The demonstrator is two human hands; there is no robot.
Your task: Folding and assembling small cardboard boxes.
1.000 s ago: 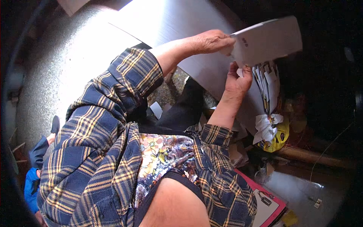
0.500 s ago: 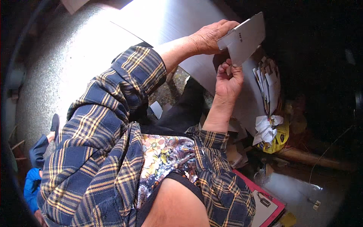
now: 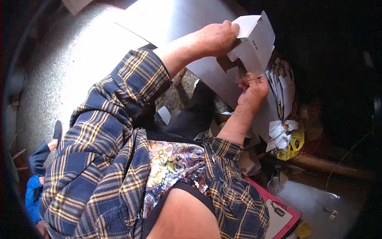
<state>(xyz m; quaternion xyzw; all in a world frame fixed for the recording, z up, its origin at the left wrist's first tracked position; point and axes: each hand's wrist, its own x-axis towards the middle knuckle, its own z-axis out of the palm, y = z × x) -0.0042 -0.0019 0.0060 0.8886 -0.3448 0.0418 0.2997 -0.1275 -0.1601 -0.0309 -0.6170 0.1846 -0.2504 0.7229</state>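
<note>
A white cardboard box [image 3: 258,47] with a flap sticking out and a brown inner side is held up over the table [image 3: 211,77]. My left hand [image 3: 219,38] is closed on its upper left edge, thumb and fingers pinching the card. At its lower corner, my right hand [image 3: 254,91] has its fingers curled at the card's edge, partly smeared by motion. The box stands partly opened out, with side panels angled apart.
A bundle of flat folded cartons [image 3: 281,89] stands at the table's right edge. Below it are crumpled white paper [image 3: 279,133] and a yellow bag [image 3: 293,146]. A pink-edged flat box [image 3: 278,211] lies at lower right. Another person's blue sleeve [image 3: 33,199] shows at far left.
The flat white carton has been spread into an open box shape. My right hand has moved slightly right and down, my left hand slightly left.
</note>
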